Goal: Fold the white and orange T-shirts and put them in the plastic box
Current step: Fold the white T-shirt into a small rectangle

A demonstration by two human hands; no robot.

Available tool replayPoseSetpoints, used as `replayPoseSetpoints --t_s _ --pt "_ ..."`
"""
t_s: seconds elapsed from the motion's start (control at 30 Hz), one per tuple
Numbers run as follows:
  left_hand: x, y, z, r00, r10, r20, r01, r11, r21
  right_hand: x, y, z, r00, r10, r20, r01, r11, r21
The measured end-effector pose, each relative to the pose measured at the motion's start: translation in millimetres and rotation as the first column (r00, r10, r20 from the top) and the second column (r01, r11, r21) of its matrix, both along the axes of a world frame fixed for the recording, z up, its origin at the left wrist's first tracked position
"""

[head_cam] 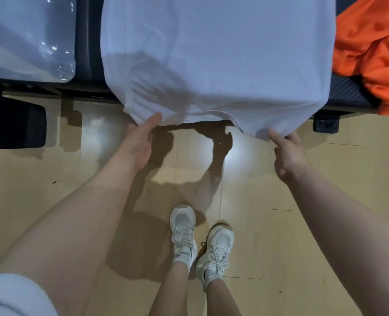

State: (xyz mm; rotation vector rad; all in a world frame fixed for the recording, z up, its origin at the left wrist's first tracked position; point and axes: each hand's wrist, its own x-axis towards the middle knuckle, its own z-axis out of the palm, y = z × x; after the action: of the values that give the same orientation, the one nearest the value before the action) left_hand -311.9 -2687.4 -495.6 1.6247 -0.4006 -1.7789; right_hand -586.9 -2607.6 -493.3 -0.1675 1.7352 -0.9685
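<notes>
Head view looks straight down: the white T-shirt (pixel 216 53) lies spread over the dark table (pixel 348 92), its long axis running from 12 to 6 o'clock, with the near edge hanging off the table edge toward me. I have my left hand (pixel 141 142) pinching that edge at its 7 o'clock corner and my right hand (pixel 287 151) pinching the 5 o'clock corner, each clamped on cloth, thumb on top, equally near. The fabric looks soft and thin, rippled by the left grip, smooth elsewhere. I judge the next fold goes away from me, toward 12 o'clock. The orange T-shirt (pixel 376 51) sits crumpled at 2 o'clock, unfolded. The plastic box (pixel 29 42), clear and glossy, rests at 10 o'clock, something pale inside. Below is a wooden floor (pixel 325 201)
</notes>
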Motion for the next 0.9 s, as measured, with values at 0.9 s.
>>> replayPoseSetpoints --t_s 0.9 --pt "-27 2 179 0.977 0.163 0.140 -0.205 0.903 0.377 0 1 187 0.980 -0.201 -0.008 0.201 0.971 0.128"
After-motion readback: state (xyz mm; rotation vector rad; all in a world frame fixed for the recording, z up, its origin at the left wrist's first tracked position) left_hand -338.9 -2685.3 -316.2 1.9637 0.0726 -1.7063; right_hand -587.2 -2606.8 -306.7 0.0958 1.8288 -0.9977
